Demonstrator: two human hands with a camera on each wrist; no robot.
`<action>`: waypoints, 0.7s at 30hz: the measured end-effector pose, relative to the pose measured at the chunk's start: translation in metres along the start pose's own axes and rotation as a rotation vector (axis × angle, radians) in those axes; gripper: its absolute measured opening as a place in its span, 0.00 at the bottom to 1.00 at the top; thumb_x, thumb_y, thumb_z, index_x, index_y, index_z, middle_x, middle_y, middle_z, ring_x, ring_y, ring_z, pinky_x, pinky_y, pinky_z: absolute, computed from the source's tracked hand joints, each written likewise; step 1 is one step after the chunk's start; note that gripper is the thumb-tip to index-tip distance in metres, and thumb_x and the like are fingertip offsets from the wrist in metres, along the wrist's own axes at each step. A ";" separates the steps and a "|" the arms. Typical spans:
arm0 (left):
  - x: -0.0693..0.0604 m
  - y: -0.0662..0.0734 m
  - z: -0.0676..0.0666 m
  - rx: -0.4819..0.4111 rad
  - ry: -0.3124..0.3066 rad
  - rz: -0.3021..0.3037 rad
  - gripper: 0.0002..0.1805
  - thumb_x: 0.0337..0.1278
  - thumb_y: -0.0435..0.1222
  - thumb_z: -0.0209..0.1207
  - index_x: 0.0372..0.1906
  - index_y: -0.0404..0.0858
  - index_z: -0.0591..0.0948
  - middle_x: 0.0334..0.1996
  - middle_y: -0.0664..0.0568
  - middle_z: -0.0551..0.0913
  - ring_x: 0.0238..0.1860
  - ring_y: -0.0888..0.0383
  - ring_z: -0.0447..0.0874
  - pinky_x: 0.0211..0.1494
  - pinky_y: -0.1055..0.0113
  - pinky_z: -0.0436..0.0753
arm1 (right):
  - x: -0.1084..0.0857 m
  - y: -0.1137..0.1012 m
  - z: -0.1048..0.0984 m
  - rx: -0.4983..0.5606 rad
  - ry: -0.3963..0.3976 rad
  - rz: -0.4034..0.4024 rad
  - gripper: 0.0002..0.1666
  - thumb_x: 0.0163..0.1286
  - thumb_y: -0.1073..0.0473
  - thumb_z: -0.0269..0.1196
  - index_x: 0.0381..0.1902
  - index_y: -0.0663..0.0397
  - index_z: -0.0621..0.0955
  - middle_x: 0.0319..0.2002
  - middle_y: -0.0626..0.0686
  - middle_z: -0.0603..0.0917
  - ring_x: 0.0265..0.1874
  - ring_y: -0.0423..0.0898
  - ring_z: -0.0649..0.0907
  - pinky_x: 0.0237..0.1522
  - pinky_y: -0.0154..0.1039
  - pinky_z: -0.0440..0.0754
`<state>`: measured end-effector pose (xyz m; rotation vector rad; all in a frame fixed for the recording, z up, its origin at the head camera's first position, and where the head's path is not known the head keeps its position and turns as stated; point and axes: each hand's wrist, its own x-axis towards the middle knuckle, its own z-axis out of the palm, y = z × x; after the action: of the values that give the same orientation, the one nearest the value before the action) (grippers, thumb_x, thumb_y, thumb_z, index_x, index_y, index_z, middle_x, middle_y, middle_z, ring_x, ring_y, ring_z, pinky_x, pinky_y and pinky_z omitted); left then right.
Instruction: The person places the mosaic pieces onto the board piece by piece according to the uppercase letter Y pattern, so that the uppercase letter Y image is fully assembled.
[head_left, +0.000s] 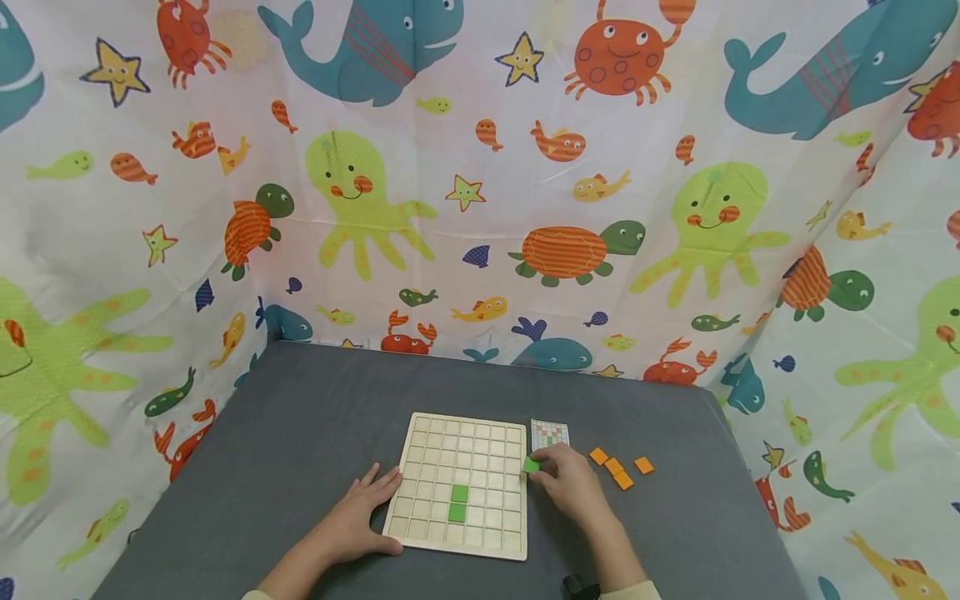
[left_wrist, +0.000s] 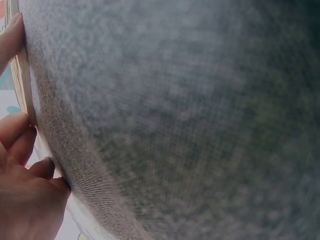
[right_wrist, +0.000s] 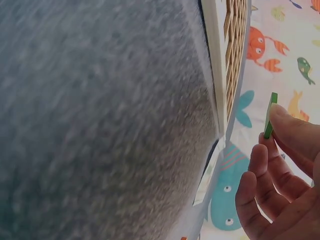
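Note:
A square wooden grid board (head_left: 431,537) lies on the table, with two green tiles (head_left: 459,493) in neighbouring cells of one column. My left hand (head_left: 352,517) rests against the board's left side, fingers spread, the thumb at its near left corner. In the left wrist view the fingers (left_wrist: 15,132) touch the board's edge. Between thumb and fingers, my right hand (head_left: 570,483) pinches a loose green tile (right_wrist: 270,116), held at the board's right edge. Just beyond that hand lies a small printed pattern card (head_left: 550,432), partly hidden by it.
Several orange tiles (head_left: 615,467) are scattered right of the right hand. A dark object (head_left: 579,587) sits by the right forearm at the near edge. The grey table (head_left: 322,400) is bordered by a curtain (head_left: 480,250) printed with sea animals.

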<state>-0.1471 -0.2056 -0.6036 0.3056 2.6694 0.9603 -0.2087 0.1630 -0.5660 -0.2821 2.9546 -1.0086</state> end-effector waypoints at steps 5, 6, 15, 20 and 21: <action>0.000 0.000 0.001 -0.005 0.004 0.002 0.65 0.27 0.56 0.81 0.78 0.43 0.64 0.79 0.52 0.60 0.81 0.38 0.43 0.77 0.32 0.50 | 0.001 -0.003 0.004 0.019 -0.014 -0.033 0.15 0.59 0.60 0.75 0.45 0.46 0.88 0.44 0.47 0.85 0.34 0.39 0.82 0.32 0.36 0.81; 0.000 -0.001 0.001 -0.004 0.004 0.002 0.65 0.27 0.56 0.81 0.78 0.43 0.64 0.79 0.52 0.60 0.81 0.38 0.43 0.77 0.31 0.50 | 0.001 -0.004 0.005 0.024 -0.014 -0.040 0.15 0.59 0.60 0.75 0.45 0.46 0.88 0.44 0.47 0.85 0.34 0.39 0.82 0.32 0.36 0.81; 0.002 -0.004 0.002 0.008 0.003 -0.009 0.65 0.26 0.59 0.80 0.78 0.45 0.64 0.79 0.54 0.60 0.81 0.39 0.44 0.77 0.32 0.50 | 0.004 -0.014 0.012 0.049 -0.017 -0.111 0.14 0.61 0.59 0.74 0.46 0.47 0.88 0.42 0.47 0.85 0.33 0.39 0.80 0.32 0.37 0.79; 0.003 -0.004 0.002 0.017 0.001 -0.012 0.65 0.26 0.59 0.80 0.78 0.45 0.64 0.79 0.54 0.60 0.82 0.40 0.43 0.77 0.32 0.50 | 0.006 -0.020 0.015 0.058 -0.044 -0.120 0.14 0.62 0.59 0.73 0.47 0.47 0.87 0.42 0.47 0.85 0.32 0.39 0.79 0.30 0.35 0.78; 0.003 -0.004 0.002 0.018 0.001 -0.013 0.65 0.27 0.58 0.80 0.78 0.45 0.64 0.79 0.54 0.60 0.82 0.40 0.43 0.77 0.32 0.50 | 0.007 -0.021 0.015 0.061 -0.048 -0.131 0.14 0.62 0.59 0.73 0.47 0.48 0.87 0.42 0.48 0.85 0.32 0.39 0.80 0.30 0.35 0.78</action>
<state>-0.1495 -0.2066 -0.6076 0.2916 2.6788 0.9334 -0.2107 0.1363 -0.5650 -0.4978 2.8888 -1.0870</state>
